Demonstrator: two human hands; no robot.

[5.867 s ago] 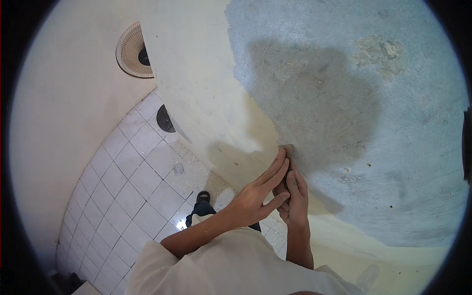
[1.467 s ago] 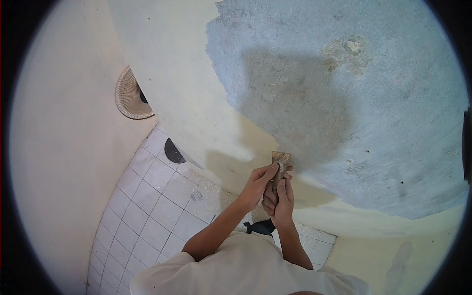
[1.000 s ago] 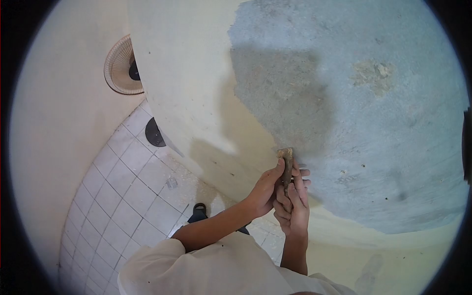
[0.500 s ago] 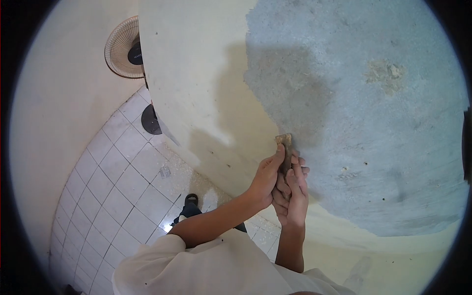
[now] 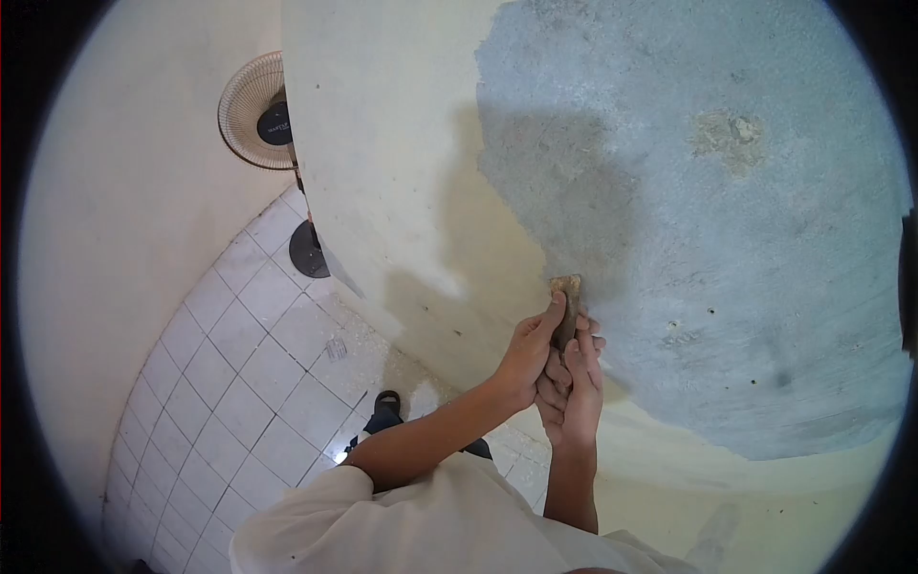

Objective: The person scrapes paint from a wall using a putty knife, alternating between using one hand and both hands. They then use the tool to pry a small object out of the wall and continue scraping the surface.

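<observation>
A small scraper (image 5: 570, 311) with a worn, brownish blade points up the wall, its tip at the border between cream paint and bare grey plaster. My left hand (image 5: 528, 361) is closed on it, thumb pressed along the blade. Just to the right, my right hand (image 5: 579, 387) is wrapped round the lower part, with several fingers curled behind. The handle is mostly hidden by both hands. Around the tip, the cream paint (image 5: 382, 124) lies to the left and the grey patch (image 5: 669, 239) to the right.
A standing fan (image 5: 256, 115) is partly cut off by the wall's edge, its round base (image 5: 308, 251) on the tiled floor (image 5: 249, 383). Paint flakes litter the floor along the wall. A sandalled foot (image 5: 386, 402) stands below my left arm. The plaster has a chipped spot (image 5: 729, 142).
The whole view has shifted slightly, so the fan and floor appear lower and further right. Both hands and the scraper also sit a little lower and to the right, with the same grip.
</observation>
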